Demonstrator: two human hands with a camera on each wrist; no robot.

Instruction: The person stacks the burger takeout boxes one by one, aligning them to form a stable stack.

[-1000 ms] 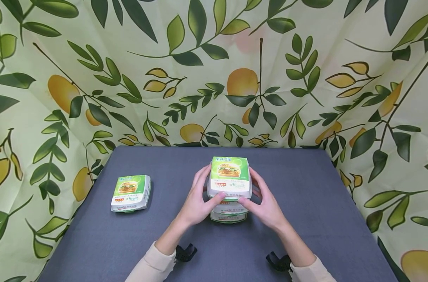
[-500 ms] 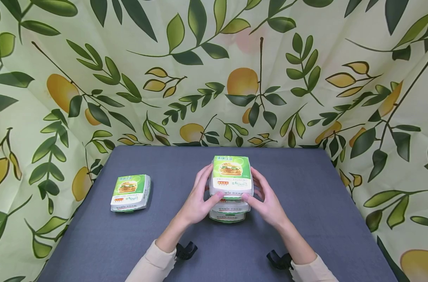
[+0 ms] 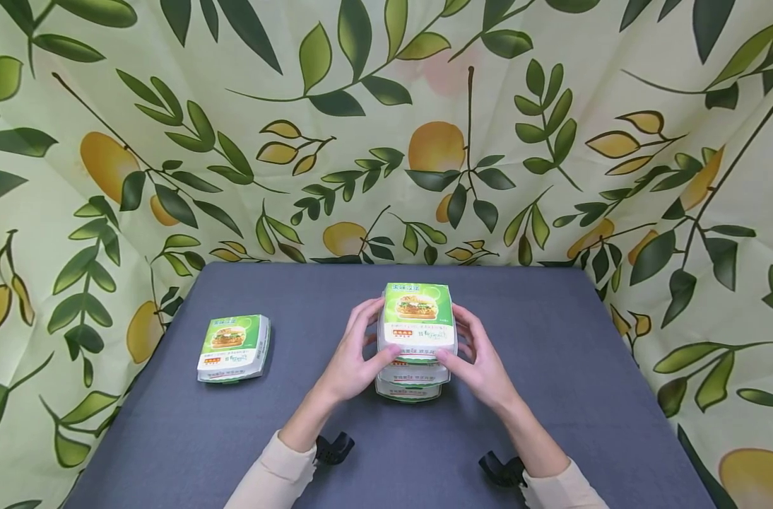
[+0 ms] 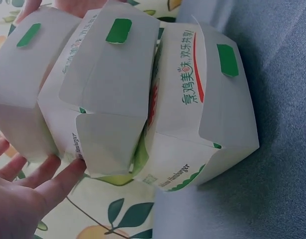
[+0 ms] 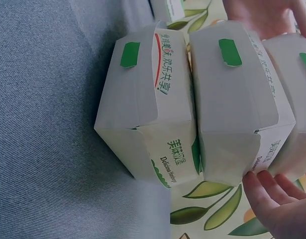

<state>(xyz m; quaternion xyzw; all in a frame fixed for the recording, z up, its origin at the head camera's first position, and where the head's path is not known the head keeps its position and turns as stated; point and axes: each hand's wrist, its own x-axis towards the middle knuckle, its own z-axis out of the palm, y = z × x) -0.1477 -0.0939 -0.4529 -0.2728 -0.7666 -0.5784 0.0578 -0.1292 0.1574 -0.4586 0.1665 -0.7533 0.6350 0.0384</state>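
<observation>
So, the green-and-white top box (image 3: 417, 318) is on a pile of three in the middle of the table (image 3: 297, 297), over the middle box (image 3: 418, 375) and the bottom box (image 3: 408, 392). From where I stand, the left hand (image 3: 356, 357) and right hand (image 3: 482, 362) clasp it from both sides, thumbs on its front, the other fingers slightly spread along its flanks, some tips reaching down to the middle box. I take this for the squaring-up step of stacking; whether the top box rests its full weight below, I can't tell. The next move, I'd say, calls for both hands easing off evenly: those low fingertips could nudge the middle box, and a wedge of gap shows between it and the bottom box. A fourth box (image 3: 232, 348) sits flat, well apart on the person's left; nothing seems to block the way to it. Dark straps (image 3: 334, 449) jut by both wrists, and a leafy cloth (image 3: 361, 184) hangs behind.
</observation>
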